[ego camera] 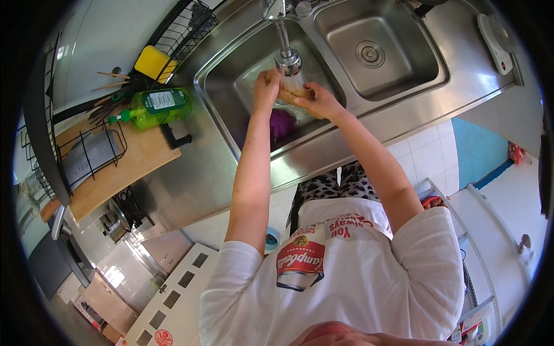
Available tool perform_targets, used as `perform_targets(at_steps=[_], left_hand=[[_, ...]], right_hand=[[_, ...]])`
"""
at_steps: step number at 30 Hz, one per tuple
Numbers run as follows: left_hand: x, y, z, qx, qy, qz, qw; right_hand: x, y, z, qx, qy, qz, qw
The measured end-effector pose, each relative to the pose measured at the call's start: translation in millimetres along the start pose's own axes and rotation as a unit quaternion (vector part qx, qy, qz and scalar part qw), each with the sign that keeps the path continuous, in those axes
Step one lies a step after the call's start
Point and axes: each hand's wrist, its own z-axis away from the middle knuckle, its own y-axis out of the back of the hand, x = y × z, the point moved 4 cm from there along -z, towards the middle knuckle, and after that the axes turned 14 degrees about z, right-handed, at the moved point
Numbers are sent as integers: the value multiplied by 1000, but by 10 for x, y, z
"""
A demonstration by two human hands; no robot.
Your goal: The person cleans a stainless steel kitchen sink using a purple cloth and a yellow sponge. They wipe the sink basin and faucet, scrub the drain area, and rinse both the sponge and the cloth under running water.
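Note:
Water runs from the chrome faucet head onto a yellowish-brown, rough-looking piece, perhaps a loofah or sponge, over the left basin of a steel double sink. My left hand grips its left end close beside the faucet head. At its right end, my right hand pinches it between thumb and fingers. Below my hands, a purple cloth or similar soft item lies in the basin, partly hidden by my left forearm.
A green bottle of dish soap lies left of the sink by a wooden board. A yellow sponge sits at a black wire rack. Right are the second basin and a white device, seemingly a kitchen scale.

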Motion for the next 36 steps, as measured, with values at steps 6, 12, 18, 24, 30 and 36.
perform_targets(at_steps=[6,12,18,24,30,36], left_hand=[[-67,-94,123,-91,-16,252,963],[-207,-236,315,-36,10,194,980],[-183,-266,375,-50,180,308,933],[-407,-9,-1,23,245,297,923],[-115,-23,424,-118,133,120,977],[-164,1,597,-140,-67,-106,982]], right_hand=[[202,-57,-39,-11,-55,-104,993],[29,185,306,-103,-107,-224,963],[-11,151,-83,16,-94,-266,959],[-487,-194,-670,26,-86,-155,984],[-186,-173,-363,54,-237,-420,874],[-44,-486,-78,54,-244,-534,808]])
